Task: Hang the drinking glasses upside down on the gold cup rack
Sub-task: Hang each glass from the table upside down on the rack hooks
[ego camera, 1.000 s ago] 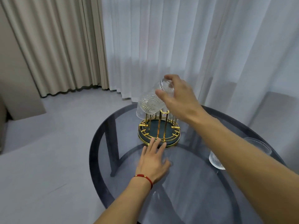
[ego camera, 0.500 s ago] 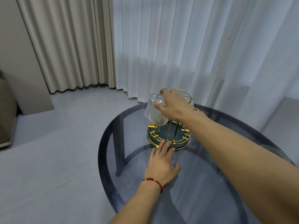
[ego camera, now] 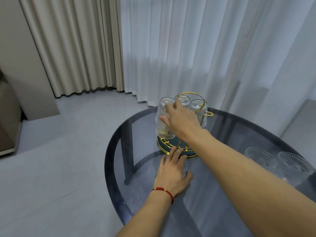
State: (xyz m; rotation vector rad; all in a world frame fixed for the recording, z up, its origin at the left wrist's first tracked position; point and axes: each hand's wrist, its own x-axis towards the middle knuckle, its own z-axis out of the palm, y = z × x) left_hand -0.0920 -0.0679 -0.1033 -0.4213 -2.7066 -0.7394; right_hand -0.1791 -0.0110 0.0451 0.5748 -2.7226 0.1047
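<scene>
Glass (ego camera: 164,127) that a second ago was tilted above the gold cup rack (ego camera: 176,147) now hangs inverted on its near-left peg, the right hand (ego camera: 181,120) still curled around it; seating looks nearly done. Left hand (ego camera: 172,175) lies flat, open, fingertips at the rack's rim. Two ribbed clear glasses (ego camera: 277,161) wait on the smoky round table (ego camera: 119,194).

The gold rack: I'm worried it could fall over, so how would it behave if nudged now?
The gold rack probably tips easily: glasses hang high over a small round base. It may slide on the smooth glass table; the left hand touches its rim, likely steadying it.
</scene>
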